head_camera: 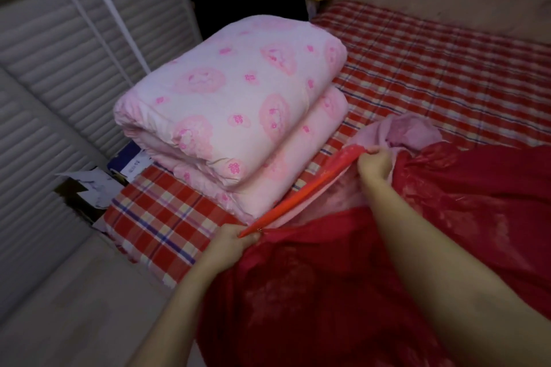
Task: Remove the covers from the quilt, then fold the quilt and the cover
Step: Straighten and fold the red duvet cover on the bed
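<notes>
The red cover (328, 292) runs off the bottom and right edges and hides most of the quilt (399, 131), pink only beyond the right hand (374, 164). By the left hand (229, 244), perhaps a zip pull (260, 229), too small to tell.

Cardboard box (80, 191) between plaid sheet (447, 74) and louvered doors (44, 53).

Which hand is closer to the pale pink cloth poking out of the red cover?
Right. The right hand grips the edge of the red cover just beside the pale pink cloth; the left hand pinches the same edge far off, near the bed corner.
</notes>
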{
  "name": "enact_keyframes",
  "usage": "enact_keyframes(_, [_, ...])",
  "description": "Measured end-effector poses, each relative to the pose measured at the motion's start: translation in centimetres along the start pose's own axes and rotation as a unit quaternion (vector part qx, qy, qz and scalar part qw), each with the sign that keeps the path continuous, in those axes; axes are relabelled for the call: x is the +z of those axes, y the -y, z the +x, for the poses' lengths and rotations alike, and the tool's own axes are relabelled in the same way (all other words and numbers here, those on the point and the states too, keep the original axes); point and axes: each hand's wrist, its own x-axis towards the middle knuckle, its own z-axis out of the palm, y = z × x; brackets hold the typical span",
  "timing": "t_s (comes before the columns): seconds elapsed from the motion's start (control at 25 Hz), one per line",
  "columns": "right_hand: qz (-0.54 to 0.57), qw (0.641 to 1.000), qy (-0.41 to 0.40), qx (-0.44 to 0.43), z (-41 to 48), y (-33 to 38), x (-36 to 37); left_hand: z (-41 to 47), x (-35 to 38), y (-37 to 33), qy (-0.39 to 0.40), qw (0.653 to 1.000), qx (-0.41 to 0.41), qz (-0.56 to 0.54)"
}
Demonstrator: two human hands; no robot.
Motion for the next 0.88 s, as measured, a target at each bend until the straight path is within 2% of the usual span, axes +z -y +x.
enact_keyframes(0.04, [0.073, 0.997, -0.028, -0.007, -1.5, 0.1, 1.0, -0.1, 0.2, -0.2, 0.001, 1.0, -0.007, -0.002])
enact_keyframes(0.08, [0.104, 0.993, -0.015, -0.06, -3.7, 0.1, 2.0, -0.2, 0.2, -0.1, -0.01, 1.0, -0.019, -0.009])
enact_keyframes(0.16, [0.095, 0.969, 0.113, -0.199, -8.9, -0.6, 3.5, -0.6, -0.5, 0.1, -0.026, 0.999, -0.032, -0.034])
enact_keyframes(0.2, [0.069, 0.945, 0.203, -0.248, -11.6, -1.3, 3.9, -0.9, -0.9, 0.2, -0.022, 0.998, -0.036, -0.046])
enact_keyframes(0.28, [0.017, 0.885, 0.388, -0.256, -15.6, -2.4, 3.8, -1.7, -1.4, -0.1, 0.012, 0.996, -0.044, -0.077])
enact_keyframes(0.36, [0.001, 0.849, 0.478, -0.224, -16.9, -3.6, 4.0, -2.4, -1.4, -0.5, 0.055, 0.993, -0.053, -0.085])
enact_keyframes(0.48, [0.014, 0.857, 0.467, -0.217, -17.3, -3.3, 3.8, -3.2, -1.2, -1.0, 0.079, 0.99, -0.079, -0.082])
enact_keyframes(0.6, [-0.027, 0.86, 0.42, -0.291, -18.3, -2.9, 3.3, -3.7, -0.8, -1.5, 0.092, 0.991, -0.078, -0.065])
enact_keyframes(0.68, [-0.092, 0.844, 0.395, -0.351, -19.0, -2.7, 3.2, -3.6, -0.7, -1.6, 0.099, 0.993, -0.061, -0.028])
enact_keyframes(0.8, [-0.241, 0.783, 0.335, -0.465, -20.2, -2.5, 3.1, -3.4, -0.3, -1.3, 0.114, 0.992, -0.054, 0.013])
enact_keyframes(0.84, [-0.253, 0.781, 0.326, -0.469, -20.2, -2.6, 3.0, -3.5, -0.1, -1.2, 0.117, 0.991, -0.056, 0.026])
enact_keyframes(0.88, [-0.235, 0.797, 0.333, -0.446, -20.0, -2.6, 2.6, -3.7, -0.1, -1.2, 0.122, 0.99, -0.056, 0.034])
